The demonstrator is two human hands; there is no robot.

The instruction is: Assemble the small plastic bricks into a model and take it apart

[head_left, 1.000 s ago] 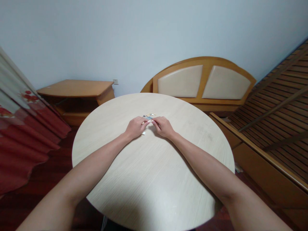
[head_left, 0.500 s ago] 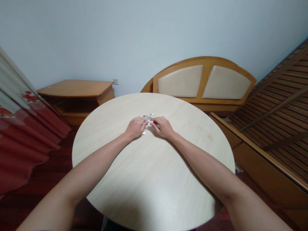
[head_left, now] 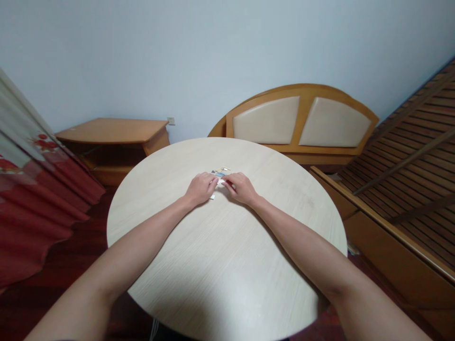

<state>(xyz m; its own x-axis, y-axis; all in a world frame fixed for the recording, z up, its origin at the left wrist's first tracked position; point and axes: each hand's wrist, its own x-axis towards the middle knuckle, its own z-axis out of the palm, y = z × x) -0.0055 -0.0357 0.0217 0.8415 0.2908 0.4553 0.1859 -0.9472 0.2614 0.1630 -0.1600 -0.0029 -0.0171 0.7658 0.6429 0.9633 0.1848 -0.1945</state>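
My left hand (head_left: 202, 187) and my right hand (head_left: 240, 186) meet near the middle of the round table (head_left: 227, 265). Between their fingertips is a small white piece (head_left: 221, 181), too small to name; both hands are closed on it, thumbs against fingers. Just beyond them lies a little group of small flat items (head_left: 221, 172), bluish, yellowish and white, partly hidden by my fingers. Another small white piece (head_left: 212, 197) rests on the tabletop beside my left hand, partly covered by it.
A wooden cabinet (head_left: 117, 130) and a red and white curtain (head_left: 42, 208) stand to the left. Behind the table is a padded headboard (head_left: 302, 118). On the right are a wooden bed rail (head_left: 377, 222) and a leaning slatted panel (head_left: 408, 156).
The white piece between my fingertips has tilted, showing a broader face instead of a thin edge. Both hands have otherwise stayed in nearly the same place.
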